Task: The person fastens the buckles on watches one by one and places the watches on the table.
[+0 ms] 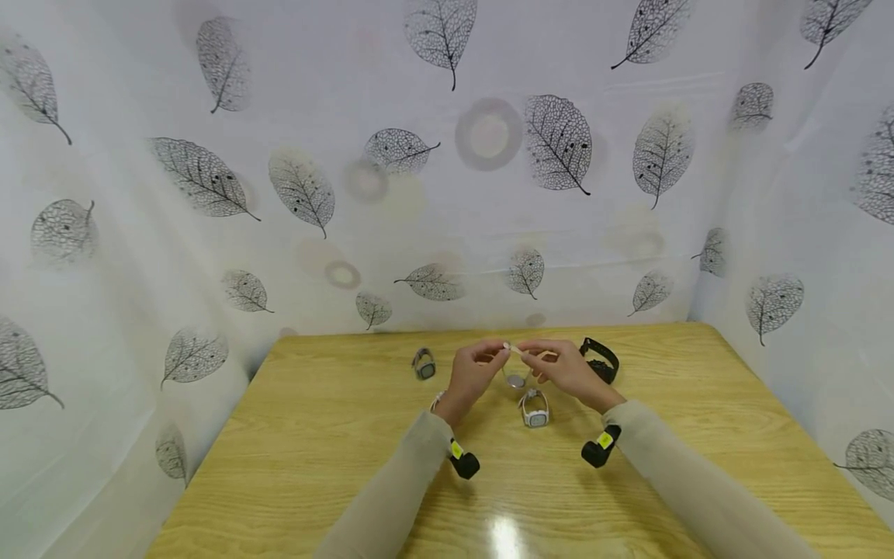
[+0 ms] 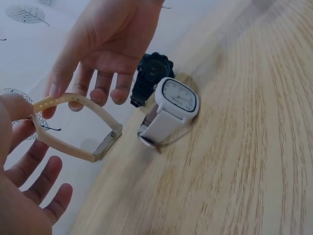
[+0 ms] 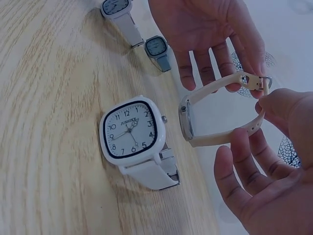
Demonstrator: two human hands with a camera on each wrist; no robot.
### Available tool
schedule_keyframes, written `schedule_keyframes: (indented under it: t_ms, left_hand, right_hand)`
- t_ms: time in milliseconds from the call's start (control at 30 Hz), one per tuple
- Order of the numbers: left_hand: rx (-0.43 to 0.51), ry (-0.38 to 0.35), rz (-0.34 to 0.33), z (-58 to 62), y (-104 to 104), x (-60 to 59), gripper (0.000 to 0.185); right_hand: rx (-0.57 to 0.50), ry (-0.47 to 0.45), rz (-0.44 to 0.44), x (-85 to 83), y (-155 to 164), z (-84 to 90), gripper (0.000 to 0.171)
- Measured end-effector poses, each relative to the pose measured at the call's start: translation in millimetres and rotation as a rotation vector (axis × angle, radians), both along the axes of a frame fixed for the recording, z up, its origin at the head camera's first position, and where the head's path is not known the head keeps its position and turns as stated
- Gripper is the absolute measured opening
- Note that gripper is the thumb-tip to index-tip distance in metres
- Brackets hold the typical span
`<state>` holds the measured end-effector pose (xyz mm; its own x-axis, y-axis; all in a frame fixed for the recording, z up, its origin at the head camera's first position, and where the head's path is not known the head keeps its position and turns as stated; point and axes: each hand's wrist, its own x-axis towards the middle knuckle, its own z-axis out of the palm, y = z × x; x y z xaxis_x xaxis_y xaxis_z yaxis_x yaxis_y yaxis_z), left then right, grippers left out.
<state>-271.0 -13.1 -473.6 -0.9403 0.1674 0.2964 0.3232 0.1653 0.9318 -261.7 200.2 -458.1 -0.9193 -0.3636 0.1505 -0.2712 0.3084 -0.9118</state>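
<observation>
1. Above the far middle of the wooden table (image 1: 314,435), I saw both hands raised and meeting, forearms in beige sleeves angling in from the near edge.
2. My left hand (image 1: 475,371) pinched one strap end of the beige watch (image 2: 78,128) between thumb and forefinger, while its other fingers hung loosely curled below and touched nothing.
3. My right hand (image 1: 567,369) pinched the buckle end of that strap between thumb and forefinger; its remaining fingers were spread and fairly straight, pointing down toward the table.
4. That beige watch hung in the air between the two hands, strap looped and its case (image 3: 187,117) at the bottom of the loop, clear of the tabletop.
5. Directly beneath it, a white square-faced watch (image 3: 131,134) lay on the wood, near both wrists.
6. A black watch (image 1: 601,359) sat just beyond the right hand, close to the white one in the left wrist view.
7. A small grey watch (image 1: 423,363) stood to the left of the left hand, and another white watch (image 3: 116,7) lay near it.
</observation>
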Motion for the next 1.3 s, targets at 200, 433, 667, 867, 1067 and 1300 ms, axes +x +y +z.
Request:
schedule_keyframes:
  t_ms: [200,433,667,867,1067,1300]
  left_hand:
    - [-0.011,-0.014,-0.018,3.8,1,3.2,0.02]
    - [-0.005,-0.003,-0.019,-1.8,0,1.4,0.021]
    - [0.004,-0.002,-0.022,-0.6,-1,0.0,0.024]
    - [0.056,-0.043,-0.035,1.0,0,0.4,0.026]
    - [0.104,-0.071,-0.047,2.1,-1,-0.5,0.029]
    - [0.176,-0.092,-0.025,1.4,-8,-6.0,0.026]
  right_hand:
    - [0.008,0.011,0.006,1.5,-4,0.0,0.039]
    - [0.013,-0.015,0.004,4.4,-9,1.6,0.042]
    - [0.015,-0.013,-0.005,4.4,-11,0.1,0.04]
    - [0.001,-0.022,-0.012,4.4,-10,-1.4,0.039]
    - [0.004,-0.013,-0.008,5.3,-11,-3.9,0.036]
    - [-0.021,-0.037,-0.016,7.0,-5,-9.5,0.04]
